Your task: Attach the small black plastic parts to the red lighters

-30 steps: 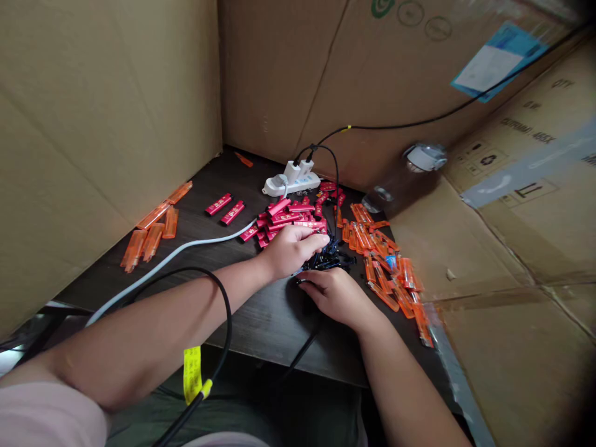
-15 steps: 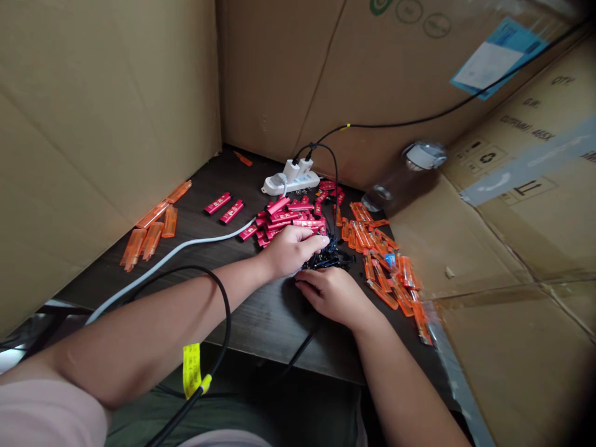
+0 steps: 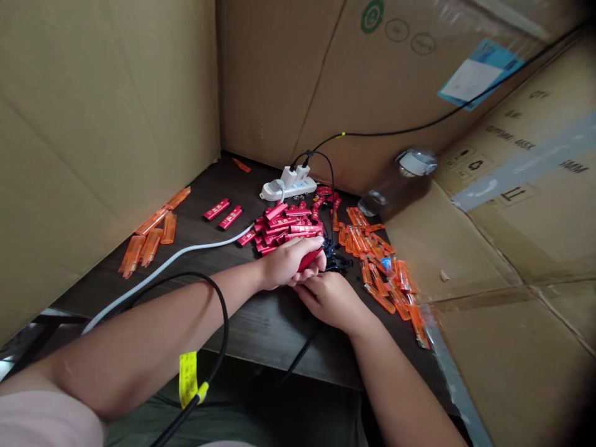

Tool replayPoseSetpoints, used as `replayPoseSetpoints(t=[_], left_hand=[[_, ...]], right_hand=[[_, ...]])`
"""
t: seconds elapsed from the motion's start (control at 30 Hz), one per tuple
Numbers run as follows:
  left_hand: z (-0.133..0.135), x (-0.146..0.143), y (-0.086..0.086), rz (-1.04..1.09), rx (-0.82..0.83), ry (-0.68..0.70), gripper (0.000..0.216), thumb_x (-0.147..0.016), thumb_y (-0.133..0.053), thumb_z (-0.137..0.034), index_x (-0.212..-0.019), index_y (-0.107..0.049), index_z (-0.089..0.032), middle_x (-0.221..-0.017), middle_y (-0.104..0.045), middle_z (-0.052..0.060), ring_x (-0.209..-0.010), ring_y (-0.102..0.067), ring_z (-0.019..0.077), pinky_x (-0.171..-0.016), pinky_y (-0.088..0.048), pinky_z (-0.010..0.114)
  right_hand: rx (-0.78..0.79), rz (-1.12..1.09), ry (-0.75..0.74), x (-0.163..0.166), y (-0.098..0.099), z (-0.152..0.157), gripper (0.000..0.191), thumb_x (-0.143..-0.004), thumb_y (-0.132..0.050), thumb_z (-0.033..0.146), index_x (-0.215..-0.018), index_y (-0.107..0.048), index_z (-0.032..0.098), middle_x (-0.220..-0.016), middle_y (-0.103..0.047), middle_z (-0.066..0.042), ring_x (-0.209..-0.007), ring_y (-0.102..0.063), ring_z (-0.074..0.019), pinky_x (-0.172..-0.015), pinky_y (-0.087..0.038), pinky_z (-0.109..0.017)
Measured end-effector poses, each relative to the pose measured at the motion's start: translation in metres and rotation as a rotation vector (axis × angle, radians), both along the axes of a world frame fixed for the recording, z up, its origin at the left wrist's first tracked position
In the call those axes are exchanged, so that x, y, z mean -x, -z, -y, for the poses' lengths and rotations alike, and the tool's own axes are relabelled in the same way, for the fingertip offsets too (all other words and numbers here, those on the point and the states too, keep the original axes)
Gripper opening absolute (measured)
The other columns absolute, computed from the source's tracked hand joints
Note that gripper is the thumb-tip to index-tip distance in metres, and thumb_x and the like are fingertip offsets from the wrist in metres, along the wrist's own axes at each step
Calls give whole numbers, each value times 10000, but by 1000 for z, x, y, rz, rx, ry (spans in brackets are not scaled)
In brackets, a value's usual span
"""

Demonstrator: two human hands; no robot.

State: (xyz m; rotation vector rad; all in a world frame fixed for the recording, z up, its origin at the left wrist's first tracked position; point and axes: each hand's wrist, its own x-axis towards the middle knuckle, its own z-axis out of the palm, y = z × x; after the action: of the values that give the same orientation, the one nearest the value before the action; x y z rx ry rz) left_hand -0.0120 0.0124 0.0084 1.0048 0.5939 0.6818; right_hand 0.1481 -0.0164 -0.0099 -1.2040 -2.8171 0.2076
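My left hand [image 3: 293, 257] is closed around a red lighter case [image 3: 308, 259], which shows between the thumb and fingers. Close against it, at the near side, my right hand [image 3: 330, 298] has its fingers curled in. What its fingertips hold, if anything, is hidden behind the hand. Beyond both hands lies a heap of red lighter cases [image 3: 291, 223], with printed sides and dark ends. A pile of small black parts [image 3: 338, 264] sits just past the right hand, partly covered by the left.
Many clear orange lighter bodies [image 3: 377, 273] lie to the right, and several more [image 3: 149, 247] at left. A white power strip [image 3: 298, 186], a clear bottle [image 3: 395, 180] and cardboard boxes [image 3: 274, 74] stand behind. A grey cable [image 3: 186, 248] and a black cable [image 3: 226, 335] cross near my left arm.
A red lighter case now shows in my left hand, whose fingers have drawn down and nearer to the right hand. My right hand has hardly moved. The view has shifted slightly.
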Motion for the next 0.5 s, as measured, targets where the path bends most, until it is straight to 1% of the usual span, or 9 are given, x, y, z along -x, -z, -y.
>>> replayPoseSetpoints(t=[0.1,0.17,0.23,0.3,0.33,0.4,0.47,0.5], left_hand=[[-1,1,1,20,35,-1,461,-887,-353,-511,-683,-538,-141,-512,-406,-27,-368,-294,44,-343,-156,155],[-2,2,1,45,52,-48,455,-879,-361,-522,-688,-530,-145,-522,-416,-24,-372,-298,45,-345,-154,155],[-3,2,0,71,64,-110,444,-872,-369,-526,-682,-511,-151,-524,-411,-27,-373,-294,46,-346,-145,157],[-4,2,-1,85,83,-146,437,-870,-369,-521,-668,-492,-154,-524,-399,-30,-371,-285,46,-347,-133,157],[-4,2,-1,85,93,-150,433,-870,-368,-516,-664,-488,-154,-523,-395,-31,-369,-282,45,-347,-128,157],[-4,2,-2,80,113,-122,430,-869,-364,-510,-670,-493,-152,-531,-407,-28,-368,-282,44,-346,-126,156],[-2,2,-3,74,128,-56,441,-867,-356,-522,-681,-501,-150,-539,-423,-23,-368,-284,44,-345,-129,153],[-2,2,-3,71,136,-14,449,-865,-350,-534,-687,-503,-151,-538,-424,-24,-366,-282,44,-344,-131,152]], right_hand=[[18,-52,17,-1,-1,-1,200,-934,-453,240,-930,-636,159,-805,-697,-68,-679,-636,-166,-614,-416,-263],[49,-173,40,-4,-4,-3,173,-927,-466,227,-926,-628,166,-798,-684,-58,-689,-626,-159,-632,-433,-263],[43,-375,107,-7,-9,-5,146,-912,-501,230,-864,-626,174,-780,-652,-49,-710,-608,-154,-657,-453,-267],[61,-638,220,-11,-14,-6,157,-891,-546,263,-779,-611,173,-778,-610,-41,-675,-582,-138,-630,-471,-265],[109,-784,280,-13,-16,-6,171,-877,-572,286,-754,-607,172,-800,-599,-39,-648,-576,-127,-603,-483,-262],[285,-1068,365,-14,-20,-6,174,-839,-628,318,-750,-626,169,-885,-609,-42,-627,-596,-113,-573,-518,-259],[459,-1284,407,-13,-21,-5,165,-783,-696,322,-745,-668,163,-928,-640,-49,-637,-629,-116,-588,-555,-267],[514,-1358,424,-12,-21,-5,165,-751,-728,315,-724,-684,158,-911,-657,-52,-638,-637,-118,-592,-565,-265]])
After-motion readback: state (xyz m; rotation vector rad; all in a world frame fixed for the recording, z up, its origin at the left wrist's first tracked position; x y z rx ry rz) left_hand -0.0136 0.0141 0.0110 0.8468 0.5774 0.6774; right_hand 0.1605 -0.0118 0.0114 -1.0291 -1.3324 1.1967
